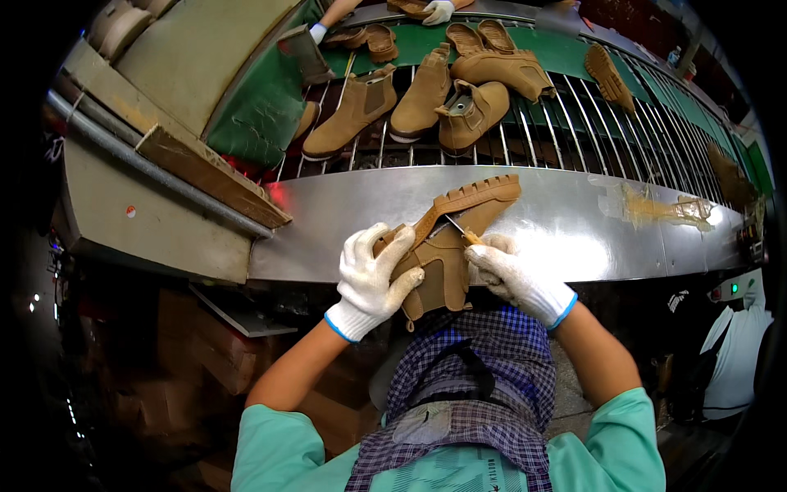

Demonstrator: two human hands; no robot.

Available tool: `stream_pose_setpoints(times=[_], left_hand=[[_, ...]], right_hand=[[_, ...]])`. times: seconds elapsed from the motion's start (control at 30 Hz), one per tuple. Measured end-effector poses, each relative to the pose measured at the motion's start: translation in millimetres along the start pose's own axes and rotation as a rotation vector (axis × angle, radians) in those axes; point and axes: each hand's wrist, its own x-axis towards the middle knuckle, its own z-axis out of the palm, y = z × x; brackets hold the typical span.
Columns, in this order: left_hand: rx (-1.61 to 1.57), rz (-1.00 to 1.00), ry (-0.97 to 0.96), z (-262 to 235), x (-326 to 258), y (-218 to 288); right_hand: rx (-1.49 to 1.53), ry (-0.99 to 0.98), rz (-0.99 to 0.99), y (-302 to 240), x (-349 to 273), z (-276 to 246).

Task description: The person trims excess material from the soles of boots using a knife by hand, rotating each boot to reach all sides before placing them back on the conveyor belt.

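Note:
A tan ankle boot point(454, 261) is held sole-up above the metal edge in front of me. Its brown lugged sole point(479, 194) is partly apart from the upper, with a gap at the middle. My left hand point(370, 271), in a white knit glove, is closed around the boot's heel end. In my right hand point(516, 271), gloved the same way, is a thin metal tool with an orange handle point(472, 238). The tool's narrow tip reaches into the gap between sole and upper. Whether it is a blade or a spike I cannot tell.
Several tan boots point(352, 113) and loose soles point(608, 78) lie on the metal roller conveyor point(566, 123) beyond the steel ledge point(328, 197). Wooden boards and a metal pipe point(156, 176) flank the left. At the far side a co-worker's gloved hand point(439, 11) shows.

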Motion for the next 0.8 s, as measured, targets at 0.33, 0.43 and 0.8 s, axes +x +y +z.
stream_pose_setpoints(times=[0.33,0.43,0.8], left_hand=[[0.080,0.001,-0.102,-12,6,7],[0.112,0.076,-0.139,-22,19,10],[-0.032,-0.008,-0.380,-15,58,12]], right_hand=[[-1.104,0.131,-0.465,-19,-9,-23],[-1.181,0.209,-0.553,-20,-24,-19],[-0.187,-0.143,0.000,15,13,-35]])
